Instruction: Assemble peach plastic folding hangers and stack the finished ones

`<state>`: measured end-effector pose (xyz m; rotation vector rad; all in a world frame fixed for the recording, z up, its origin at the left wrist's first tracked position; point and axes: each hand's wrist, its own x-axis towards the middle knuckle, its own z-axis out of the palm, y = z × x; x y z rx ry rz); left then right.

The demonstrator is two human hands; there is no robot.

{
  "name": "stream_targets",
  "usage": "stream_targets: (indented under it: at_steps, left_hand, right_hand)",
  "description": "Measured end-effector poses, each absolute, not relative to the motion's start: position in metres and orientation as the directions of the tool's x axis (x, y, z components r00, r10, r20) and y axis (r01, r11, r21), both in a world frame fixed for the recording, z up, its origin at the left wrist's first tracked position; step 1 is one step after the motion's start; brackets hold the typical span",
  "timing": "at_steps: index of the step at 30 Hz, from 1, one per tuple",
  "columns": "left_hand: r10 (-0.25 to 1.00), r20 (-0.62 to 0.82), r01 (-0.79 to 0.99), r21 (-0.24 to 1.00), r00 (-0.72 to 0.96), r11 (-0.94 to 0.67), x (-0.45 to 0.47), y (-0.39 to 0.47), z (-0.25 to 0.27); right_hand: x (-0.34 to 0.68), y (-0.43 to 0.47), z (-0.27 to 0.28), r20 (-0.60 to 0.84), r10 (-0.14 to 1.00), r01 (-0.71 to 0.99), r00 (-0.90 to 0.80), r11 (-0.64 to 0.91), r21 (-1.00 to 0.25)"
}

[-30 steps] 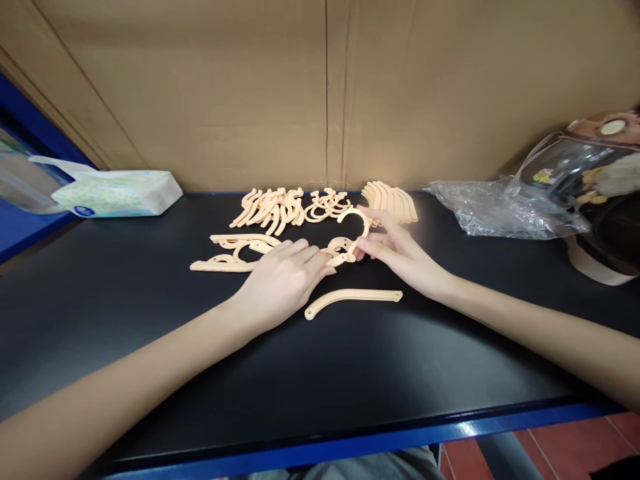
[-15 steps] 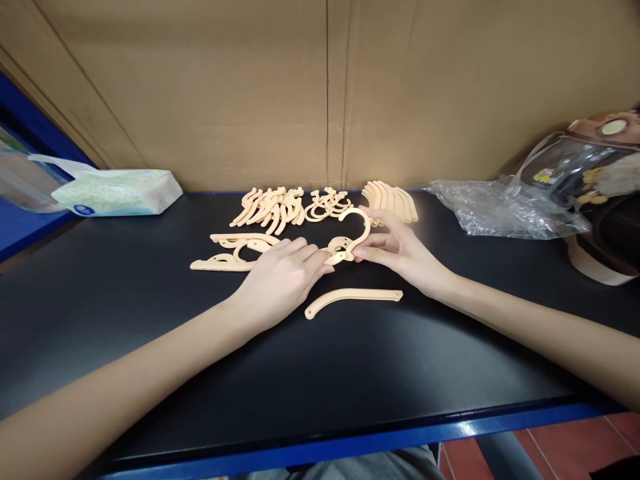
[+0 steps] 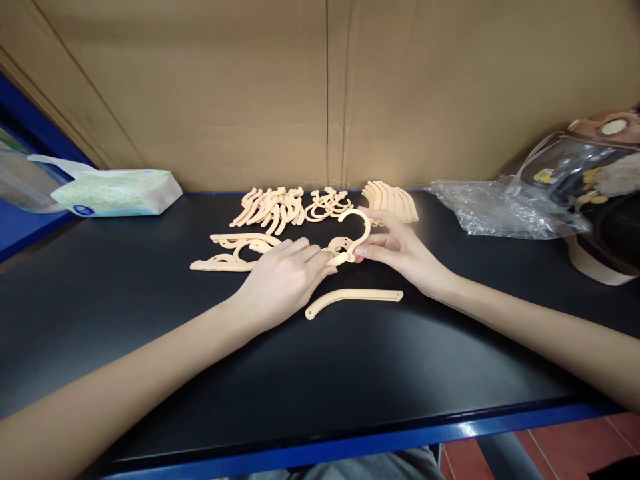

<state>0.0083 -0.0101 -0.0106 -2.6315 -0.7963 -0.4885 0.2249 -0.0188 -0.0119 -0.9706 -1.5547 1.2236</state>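
Between my hands is a beige hanger hook [image 3: 363, 230], its curve standing up and to the left. My right hand [image 3: 395, 243] pinches the hook near its base from the right. My left hand [image 3: 287, 273] is closed on a beige hanger arm [image 3: 340, 259], whose end meets the hook's base; the fingers cover most of that arm. Left of that hand lie folded beige hangers [image 3: 225, 253], partly hidden behind it. In front, a loose curved hanger arm [image 3: 353, 298] rests on the black table [image 3: 350, 380].
Behind my hands are a pile of hanger arms [image 3: 270, 207], several hooks [image 3: 327, 203] and a row of arms [image 3: 393, 200]. A tissue pack [image 3: 117, 192] lies at the left, a crumpled plastic bag [image 3: 505, 210] and a clear bottle [image 3: 565, 167] at the right. Cardboard [image 3: 250, 87] stands behind.
Both hands keep their grip and have barely moved. The hook's base and the end of the arm have shifted very slightly between the fingers.
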Motion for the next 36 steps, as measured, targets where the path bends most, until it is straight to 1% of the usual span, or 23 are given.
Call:
stream_targets:
  at_steps: [3, 8, 10, 11, 12, 13, 16, 18, 20, 22, 24, 28, 32, 34, 36]
  left_hand:
    - [0.513, 0.403, 0.615, -0.178, 0.758, -0.768, 0.008, -0.012, -0.008]
    - [0.608, 0.351, 0.669, -0.078, 0.712, -0.739, 0.005, -0.020, 0.003]
    - [0.635, 0.321, 0.676, -0.022, 0.703, -0.737, 0.005, -0.024, 0.007]
    - [0.657, 0.300, 0.682, 0.027, 0.692, -0.731, 0.005, -0.026, 0.009]
    - [0.686, 0.271, 0.689, 0.099, 0.675, -0.718, 0.005, -0.027, 0.010]
    - [0.719, 0.234, 0.691, 0.199, 0.655, -0.695, 0.005, -0.028, 0.010]
    - [0.779, 0.087, 0.606, 0.577, 0.621, -0.548, 0.004, -0.027, 0.009]
    - [0.784, -0.012, 0.506, 0.770, 0.621, -0.389, 0.003, -0.026, 0.009]
    - [0.776, -0.099, 0.434, 0.869, 0.623, -0.238, 0.003, -0.024, 0.009]
    - [0.770, -0.155, 0.396, 0.908, 0.619, -0.135, 0.003, -0.023, 0.010]
    - [0.778, -0.173, 0.366, 0.927, 0.604, -0.077, 0.003, -0.022, 0.011]
    - [0.787, -0.217, 0.316, 0.948, 0.578, 0.029, 0.003, -0.021, 0.013]
    - [0.781, -0.271, 0.283, 0.951, 0.563, 0.126, 0.002, -0.021, 0.014]
    - [0.784, -0.282, 0.256, 0.953, 0.553, 0.162, 0.002, -0.020, 0.013]
    - [0.785, -0.281, 0.230, 0.956, 0.552, 0.181, 0.001, -0.019, 0.011]
  right_hand:
    - [0.226, -0.018, -0.013, 0.193, 0.942, 0.047, -0.274, 0.214, -0.976]
    - [0.227, -0.016, -0.016, 0.271, 0.933, 0.119, -0.238, 0.305, -0.945]
    - [0.227, -0.016, -0.018, 0.281, 0.927, 0.163, -0.246, 0.326, -0.931]
    - [0.227, -0.016, -0.018, 0.289, 0.923, 0.198, -0.255, 0.342, -0.918]
    - [0.226, -0.018, -0.018, 0.299, 0.915, 0.246, -0.269, 0.366, -0.898]
    - [0.226, -0.020, -0.017, 0.313, 0.904, 0.301, -0.290, 0.397, -0.867]
    - [0.226, -0.028, -0.013, 0.367, 0.847, 0.459, -0.385, 0.520, -0.720]
    - [0.226, -0.034, -0.009, 0.416, 0.779, 0.547, -0.469, 0.626, -0.555]
    - [0.227, -0.039, -0.005, 0.451, 0.665, 0.585, -0.595, 0.743, -0.325]
    - [0.227, -0.042, -0.002, 0.455, 0.559, 0.566, -0.693, 0.813, -0.136]
    - [0.227, -0.044, 0.000, 0.461, 0.513, 0.557, -0.724, 0.829, -0.046]
    - [0.226, -0.045, 0.000, 0.447, 0.508, 0.569, -0.737, 0.822, 0.003]
    - [0.225, -0.043, -0.004, 0.384, 0.441, 0.500, -0.812, 0.864, 0.065]
    - [0.224, -0.043, -0.006, 0.354, 0.424, 0.478, -0.834, 0.875, 0.077]
    - [0.223, -0.042, -0.007, 0.353, 0.430, 0.482, -0.831, 0.873, 0.073]
